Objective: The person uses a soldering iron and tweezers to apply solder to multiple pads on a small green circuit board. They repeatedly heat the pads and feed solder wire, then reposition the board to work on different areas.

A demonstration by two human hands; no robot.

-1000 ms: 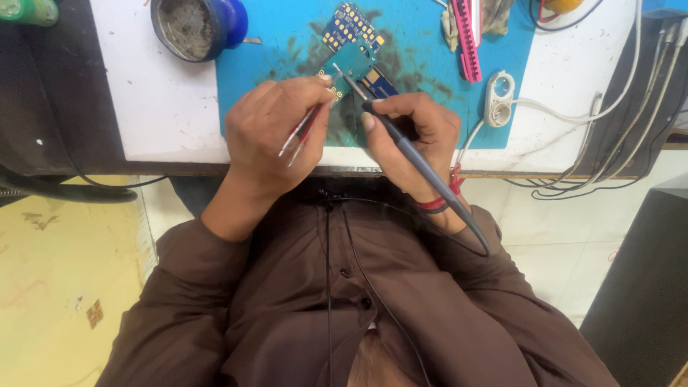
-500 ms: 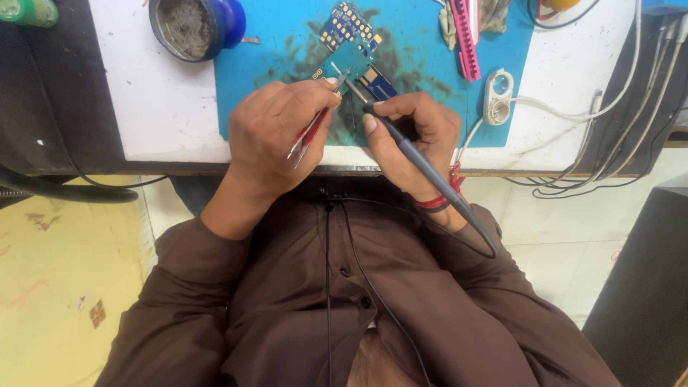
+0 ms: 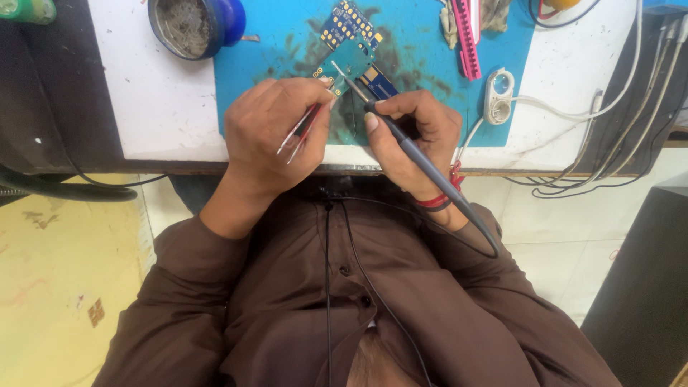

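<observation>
Little has shifted since the earlier frame: the left hand [image 3: 276, 136] stays clamped on red tweezers [image 3: 299, 133] and the right hand [image 3: 412, 132] on a grey soldering iron [image 3: 423, 165], whose long axis slants up-left to the circuit board [image 3: 342, 68] lying on the blue mat [image 3: 416, 43] just beyond both sets of fingertips.
</observation>
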